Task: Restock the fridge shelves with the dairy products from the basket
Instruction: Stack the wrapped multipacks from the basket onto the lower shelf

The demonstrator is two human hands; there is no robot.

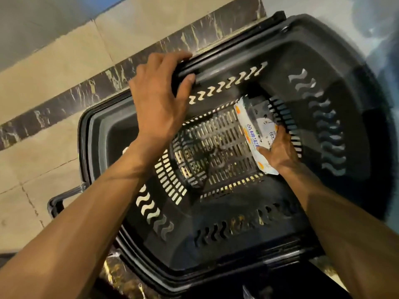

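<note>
- Basket (216, 251): black slotted plastic, standing on the tiled floor (54, 61) and seen from straight above. Only one product shows on its bottom grid.
- Dairy pack (251, 126): a flat white packet with blue print and orange marks. It lies on the basket bottom, against the foot of the right-hand wall.
- Long axis of the pack: runs from the basket's far edge toward its near edge, parallel to that right wall.
- Right hand (279, 149): the nearer hand, already on the pack at its near end. The thumb presses the printed face and the fingers are tucked round the wall-side edge, so the pack is held.
- Left hand (159, 91): well apart from the pack, at the basket's far rim. Its fingers are curled over the handle (226, 67), with the thumb on the inner side, gripping it.
- Judgement: the pack looks to be the last item. The lift should go straight up, clear of the right wall, while the left hand steadies the basket.
- Fridge shelves: not in view.
</note>
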